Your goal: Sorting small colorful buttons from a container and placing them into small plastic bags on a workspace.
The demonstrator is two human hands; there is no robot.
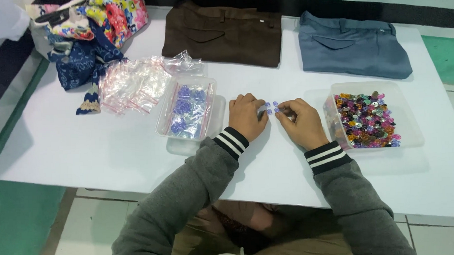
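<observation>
A few small blue buttons (272,107) lie on the white counter (86,142) between the two hands. The left hand (247,116) is curled loosely beside them, fingertips touching the counter; the right hand (302,122) pinches what looks like a small clear bag, though that is hard to tell. Just left sits a clear tray (186,114) holding filled bags of blue buttons — some bagging looks done. Beyond it lies a heap of empty zip bags (130,84). To the right, a tub of mixed coloured buttons (367,118) is full, so much sorting seems left. Folded brown trousers (224,34) and blue trousers (355,45) lie at the far edge
</observation>
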